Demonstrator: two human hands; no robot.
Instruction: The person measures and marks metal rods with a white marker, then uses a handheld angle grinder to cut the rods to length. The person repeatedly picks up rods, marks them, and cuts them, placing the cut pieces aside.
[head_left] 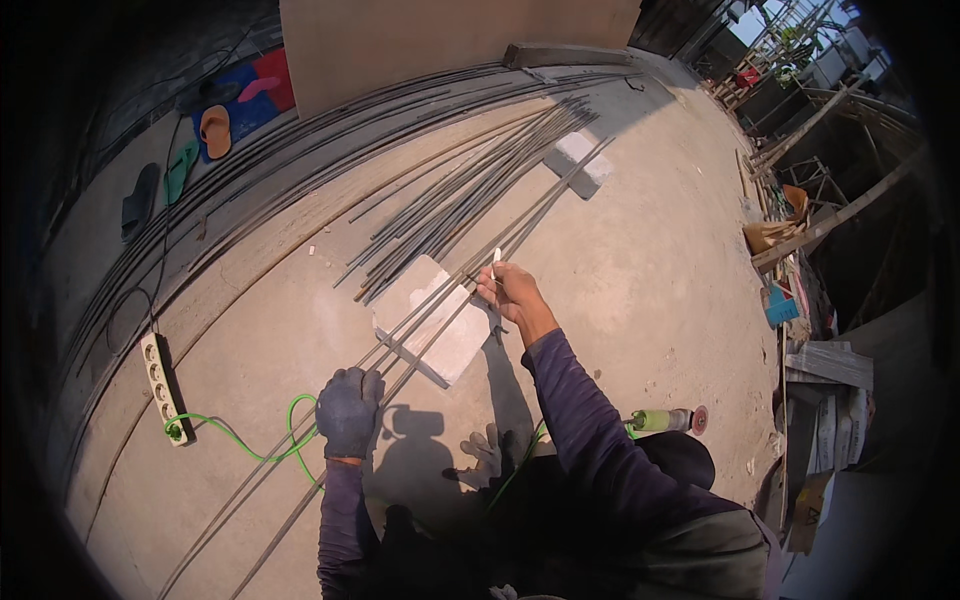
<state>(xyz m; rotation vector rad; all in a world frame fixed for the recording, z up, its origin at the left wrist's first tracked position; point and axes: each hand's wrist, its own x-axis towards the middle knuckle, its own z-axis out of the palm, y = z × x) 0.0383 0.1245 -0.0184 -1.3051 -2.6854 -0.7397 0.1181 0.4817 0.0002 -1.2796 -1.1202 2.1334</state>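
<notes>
Steel rods (420,335) lie across a pale block (432,318), raised for marking; the gloved left hand (348,410) clamps them steady; the bare right hand (505,290) pinches white chalk (496,262).

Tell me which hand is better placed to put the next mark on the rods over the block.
Right, probably. The right hand holds a white marker with its tip at the steel rods where they cross the pale block. The gloved left hand is lower down, pressing the rods to the floor.
</notes>
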